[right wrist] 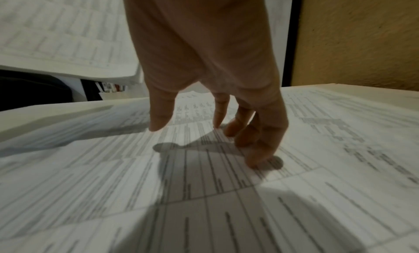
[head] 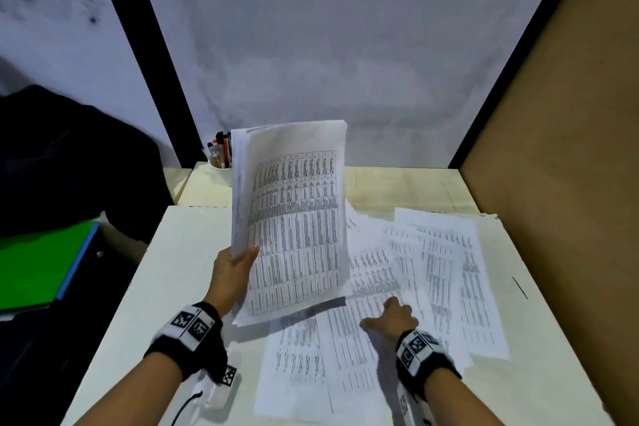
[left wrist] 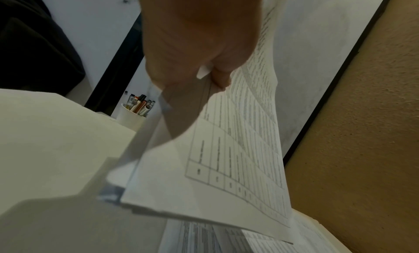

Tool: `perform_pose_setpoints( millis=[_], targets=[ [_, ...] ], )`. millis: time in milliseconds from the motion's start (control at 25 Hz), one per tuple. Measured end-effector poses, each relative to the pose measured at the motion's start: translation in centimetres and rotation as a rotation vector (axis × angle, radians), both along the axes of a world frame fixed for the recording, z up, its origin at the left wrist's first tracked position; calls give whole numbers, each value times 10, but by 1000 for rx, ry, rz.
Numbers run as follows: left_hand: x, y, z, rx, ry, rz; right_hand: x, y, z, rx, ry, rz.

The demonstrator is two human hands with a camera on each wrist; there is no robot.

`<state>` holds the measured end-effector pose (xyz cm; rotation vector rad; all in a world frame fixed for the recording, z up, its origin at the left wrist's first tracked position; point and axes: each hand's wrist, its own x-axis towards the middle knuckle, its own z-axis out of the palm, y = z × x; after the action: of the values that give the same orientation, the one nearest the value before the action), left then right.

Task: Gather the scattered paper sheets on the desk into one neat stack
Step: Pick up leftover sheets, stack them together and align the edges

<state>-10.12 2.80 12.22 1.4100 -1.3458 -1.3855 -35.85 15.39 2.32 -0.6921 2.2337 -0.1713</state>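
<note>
My left hand (head: 238,261) grips a bundle of printed sheets (head: 297,218) by its left edge and holds it tilted up above the desk; the left wrist view shows thumb and fingers pinching that bundle (left wrist: 226,158). Several more printed sheets (head: 446,270) lie fanned and overlapping on the white desk (head: 193,252) to the right and in front. My right hand (head: 390,316) rests on those loose sheets (right wrist: 204,185). Its fingertips (right wrist: 256,160) touch the paper, the fingers bent downward and holding nothing.
A white cup of pens (head: 221,162) stands at the back left of the desk. A green folder (head: 34,266) lies off the desk on the left beside a dark object. A brown partition (head: 570,149) walls the right side. A small white device with a cable (head: 221,391) sits near my left wrist.
</note>
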Motion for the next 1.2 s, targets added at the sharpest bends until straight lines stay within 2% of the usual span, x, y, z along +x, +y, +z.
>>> perform_pose_setpoints(
  millis=[160, 240, 400, 480, 560, 640, 800, 920, 1040, 1200],
  targets=[
    [17, 1, -5, 34, -45, 16, -11, 4, 0, 58, 228, -109],
    [23, 1, -8, 49, -55, 22, -23, 10, -2, 70, 268, -189],
    [33, 5, -8, 41, -49, 23, -40, 19, -2, 117, 254, -294],
    [35, 7, -6, 34, -37, 21, -42, 19, -3, 69, 167, -348],
    [36, 10, -3, 24, -33, 22, -41, 16, -3, 8, 56, -339],
    [37, 10, -2, 24, -27, 20, -38, 16, -1, -30, 49, -266],
    [39, 9, -2, 31, -26, 35, -26, 13, 16, -190, 44, -192],
    [41, 10, -2, 33, -4, 85, -38, 11, 53, -362, 69, -179],
    [42, 9, -5, 38, 0, 137, -64, 16, 102, -584, 121, -280],
    [41, 5, -15, 63, -45, 180, -92, 32, 149, -845, 63, -446]
  ],
)
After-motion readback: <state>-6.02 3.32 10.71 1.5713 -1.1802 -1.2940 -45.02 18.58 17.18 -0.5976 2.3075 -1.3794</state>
